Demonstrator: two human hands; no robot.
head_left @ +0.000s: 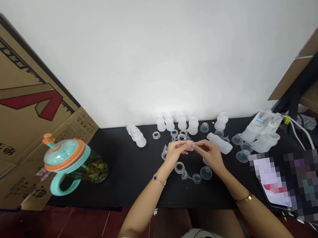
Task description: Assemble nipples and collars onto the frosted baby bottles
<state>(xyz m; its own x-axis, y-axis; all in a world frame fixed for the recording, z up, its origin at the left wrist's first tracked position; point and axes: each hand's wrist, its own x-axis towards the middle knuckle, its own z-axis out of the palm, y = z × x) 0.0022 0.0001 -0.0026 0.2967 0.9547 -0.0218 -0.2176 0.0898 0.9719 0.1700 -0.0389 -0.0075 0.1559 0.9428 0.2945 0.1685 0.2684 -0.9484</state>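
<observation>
Just above the black table, both my hands meet at a small translucent plastic piece (190, 145). My left hand (176, 152) pinches it from the left. From the other side the fingertips of my right hand (210, 153) close on it. Fingers cover much of the piece, so its exact kind is unclear. A white collar ring (176, 169) lies below my left hand, with a clear dome cap (206, 173) to its right. Beside my right hand, a frosted white bottle (220, 143) rests on its side.
Several small frosted bottles (182, 122) stand along the white wall. More bottles (139, 137) stand to the left. On the right are a bag of bottles (263, 127), clear caps (242, 157) and a phone (274, 187). A lidded jug (93, 167) stands left, near cardboard (20, 98).
</observation>
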